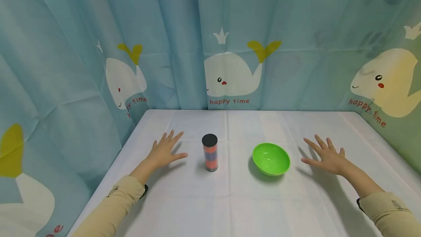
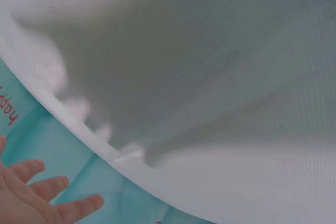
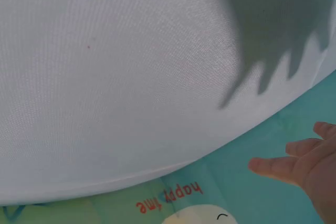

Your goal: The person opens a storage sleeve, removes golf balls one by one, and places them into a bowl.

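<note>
Bowl [image 1: 271, 159], lidded canister [image 1: 211, 155] — inside hidden, sleeves [image 1: 112, 204] cropped

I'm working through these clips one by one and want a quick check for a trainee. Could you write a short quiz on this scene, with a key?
1. Open question: which thing stands between the left hand and the green bowl?
2. True or false: the right hand is holding nothing.
3. Fill the gap: below the middle whale on the curtain, the red words read "happy ____".

Key:
1. The black-lidded cylinder.
2. True; its fingers are spread, apart from the green bowl.
3. time
</note>
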Tool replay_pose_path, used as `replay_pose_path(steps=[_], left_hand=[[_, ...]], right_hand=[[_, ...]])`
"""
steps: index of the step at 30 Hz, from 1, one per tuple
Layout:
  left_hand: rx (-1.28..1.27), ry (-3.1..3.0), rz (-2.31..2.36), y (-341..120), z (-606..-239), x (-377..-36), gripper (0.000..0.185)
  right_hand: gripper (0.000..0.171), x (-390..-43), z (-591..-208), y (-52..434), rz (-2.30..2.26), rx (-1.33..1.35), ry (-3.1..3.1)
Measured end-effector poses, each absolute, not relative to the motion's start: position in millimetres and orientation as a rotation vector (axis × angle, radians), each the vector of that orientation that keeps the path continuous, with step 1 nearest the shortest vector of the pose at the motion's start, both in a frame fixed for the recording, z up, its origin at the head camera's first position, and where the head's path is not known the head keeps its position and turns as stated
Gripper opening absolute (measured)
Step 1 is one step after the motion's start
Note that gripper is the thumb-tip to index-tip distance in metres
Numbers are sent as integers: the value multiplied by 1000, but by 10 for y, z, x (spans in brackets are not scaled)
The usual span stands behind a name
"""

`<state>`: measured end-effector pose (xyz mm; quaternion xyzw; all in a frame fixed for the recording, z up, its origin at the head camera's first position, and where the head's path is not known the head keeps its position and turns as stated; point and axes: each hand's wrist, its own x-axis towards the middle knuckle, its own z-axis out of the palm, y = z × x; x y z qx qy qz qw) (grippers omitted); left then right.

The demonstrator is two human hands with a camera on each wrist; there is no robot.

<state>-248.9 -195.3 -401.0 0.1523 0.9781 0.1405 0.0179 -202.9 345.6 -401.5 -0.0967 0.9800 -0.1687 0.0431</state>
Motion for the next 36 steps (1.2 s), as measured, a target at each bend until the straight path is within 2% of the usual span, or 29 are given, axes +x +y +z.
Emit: replay_pose_path(steps=[17,28,36], left_hand=[[582,3105,463,-1944,-3942,-2516,79],[636,3157,497,-1943,-3925,-2501,58],[600,3166,482,-1889,-3920,-2491,50]], right_hand=[[77,-2036,-3938,3501,-379,-320,3057],[68,-1991,-4003,3452,-323,-373,3107],[56,-1975,-3986,3496,-307,-434,3159]])
